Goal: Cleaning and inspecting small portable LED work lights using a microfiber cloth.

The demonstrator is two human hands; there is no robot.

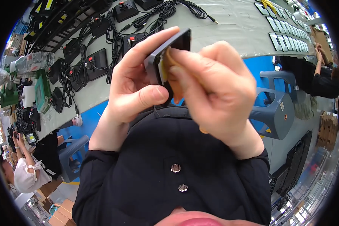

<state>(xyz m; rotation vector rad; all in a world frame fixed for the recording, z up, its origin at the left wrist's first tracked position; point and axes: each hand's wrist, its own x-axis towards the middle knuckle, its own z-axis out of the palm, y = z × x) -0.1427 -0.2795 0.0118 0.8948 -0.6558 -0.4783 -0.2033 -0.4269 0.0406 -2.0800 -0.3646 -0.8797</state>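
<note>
Held up above the lap is a flat black rectangular housing, tilted on edge. My left hand is closed around it, fingers behind and thumb along the lower edge. Against its inner face, my right hand pinches a thin orange-yellow cloth between thumb and fingers. A loose end of the cloth hangs below the fingertips. Most of the housing's inner face is hidden by the right fingers.
Black box units with red switches and coiled cables cover the table's left side. A clear bottle lies beyond. Rows of panels lie right. Stools stand below; co-workers sit at both sides.
</note>
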